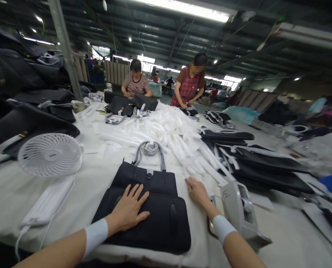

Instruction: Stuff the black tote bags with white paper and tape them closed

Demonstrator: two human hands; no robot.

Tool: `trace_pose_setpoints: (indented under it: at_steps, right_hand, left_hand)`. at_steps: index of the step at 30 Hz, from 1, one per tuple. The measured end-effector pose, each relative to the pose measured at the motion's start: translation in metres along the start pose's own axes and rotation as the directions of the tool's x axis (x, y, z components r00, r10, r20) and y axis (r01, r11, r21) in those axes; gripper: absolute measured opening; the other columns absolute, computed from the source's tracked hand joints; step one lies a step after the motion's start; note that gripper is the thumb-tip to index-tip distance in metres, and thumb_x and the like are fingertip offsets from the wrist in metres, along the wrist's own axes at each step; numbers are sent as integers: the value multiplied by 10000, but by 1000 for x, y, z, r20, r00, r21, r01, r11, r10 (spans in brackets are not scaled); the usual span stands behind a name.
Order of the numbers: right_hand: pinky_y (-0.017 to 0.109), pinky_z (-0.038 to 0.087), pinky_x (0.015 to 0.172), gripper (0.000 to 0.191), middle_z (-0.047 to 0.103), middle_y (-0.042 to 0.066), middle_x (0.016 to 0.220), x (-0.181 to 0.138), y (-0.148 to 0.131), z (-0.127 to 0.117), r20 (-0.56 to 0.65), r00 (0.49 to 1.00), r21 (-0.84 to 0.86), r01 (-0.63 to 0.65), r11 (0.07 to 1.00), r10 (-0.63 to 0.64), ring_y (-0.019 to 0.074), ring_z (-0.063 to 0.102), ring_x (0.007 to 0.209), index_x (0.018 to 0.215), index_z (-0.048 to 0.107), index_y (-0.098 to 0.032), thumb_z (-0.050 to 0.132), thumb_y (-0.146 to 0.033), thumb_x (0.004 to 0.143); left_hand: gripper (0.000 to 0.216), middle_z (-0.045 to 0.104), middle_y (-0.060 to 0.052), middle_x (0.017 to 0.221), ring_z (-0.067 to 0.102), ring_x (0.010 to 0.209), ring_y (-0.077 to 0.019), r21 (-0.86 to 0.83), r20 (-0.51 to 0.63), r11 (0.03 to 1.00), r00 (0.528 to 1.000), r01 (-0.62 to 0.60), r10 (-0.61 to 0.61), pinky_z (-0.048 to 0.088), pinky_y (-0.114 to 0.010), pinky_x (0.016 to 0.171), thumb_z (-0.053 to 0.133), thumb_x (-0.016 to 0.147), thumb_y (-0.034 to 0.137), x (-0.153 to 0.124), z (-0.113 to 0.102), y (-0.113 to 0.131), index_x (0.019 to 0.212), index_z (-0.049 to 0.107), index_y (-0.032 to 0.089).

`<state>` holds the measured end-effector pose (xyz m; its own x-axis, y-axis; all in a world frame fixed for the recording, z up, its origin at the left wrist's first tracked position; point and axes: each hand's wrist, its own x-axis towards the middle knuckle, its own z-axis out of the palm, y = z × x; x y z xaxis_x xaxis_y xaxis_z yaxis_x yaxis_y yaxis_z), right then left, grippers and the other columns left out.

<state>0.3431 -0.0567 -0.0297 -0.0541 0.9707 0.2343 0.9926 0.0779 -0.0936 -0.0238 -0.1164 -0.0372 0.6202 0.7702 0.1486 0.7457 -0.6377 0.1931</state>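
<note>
A black handbag point(154, 227) lies flat on the white-covered table in front of me, its wrapped handles point(162, 160) pointing away. My left hand point(129, 210) is spread open, palm down, on the bag's front. To the right of the bag, my right hand point(197, 190) is low over the cloth at the near edge of a heap of white strips point(177, 130). Its fingers are drawn together and partly curled; whatever may be between them is hidden. Close to my right wrist stands a grey tape dispenser point(235, 208), with a phone point(216, 212) beside it.
A white fan point(51, 155) with a corded base stands at left. Black bags are piled on the left point(29, 119) and right point(266, 163). Across the table, two people point(136, 83) point(189, 83) handle more black bags point(121, 105). A metal post point(67, 48) rises at left.
</note>
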Motion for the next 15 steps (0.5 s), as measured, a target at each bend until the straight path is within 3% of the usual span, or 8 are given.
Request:
trace_pose_setpoints:
  at_steps: [3, 6, 9, 12, 15]
  right_hand:
    - [368, 438, 947, 287, 701, 95, 1094, 12, -6, -16, -128, 985, 18, -118, 993, 119, 240, 617, 1043, 900, 717, -187, 460, -148, 777]
    - [349, 420, 961, 390, 683, 121, 1120, 40, -10, -33, -227, 947, 80, -214, 974, 226, 224, 620, 1021, 1071, 668, -139, 358, -155, 834]
    - [344, 416, 955, 439, 661, 127, 1166, 84, -8, -44, -237, 922, 146, -276, 950, 305, 218, 624, 1010, 1205, 599, -130, 319, -210, 876]
    - [370, 439, 903, 379, 703, 158, 1002, 128, 0, -44, -153, 914, 199, -343, 918, 375, 261, 638, 973, 1013, 683, -114, 375, -291, 878]
    - [409, 472, 824, 307, 691, 164, 749, 160, 8, -39, -31, 890, 248, -433, 866, 454, 301, 661, 875, 684, 672, -133, 494, -339, 826]
  left_hand:
    - [666, 305, -129, 1527, 283, 1394, -318, -27, -12, 1000, 1000, -2, 2, 185, -554, 1119, 310, 906, 650, 0, 4, 2, 1462, 324, 283]
    - [660, 280, -111, 1541, 295, 1392, -306, -42, -31, 999, 999, -6, 5, 209, -537, 1123, 339, 906, 637, 0, 4, 3, 1477, 275, 313]
    - [668, 257, -100, 1551, 301, 1391, -308, -44, -50, 999, 999, -11, 8, 226, -541, 1122, 363, 903, 630, 0, 5, 2, 1488, 223, 338]
    - [720, 281, -112, 1537, 332, 1376, -328, -12, -62, 1000, 998, -28, 27, 278, -543, 1106, 421, 876, 642, 4, 14, -5, 1491, 218, 328]
    - [588, 450, -77, 1444, 481, 1280, -295, 49, -74, 995, 994, -81, 85, 429, -468, 1018, 433, 918, 539, 13, 36, -17, 1464, 285, 377]
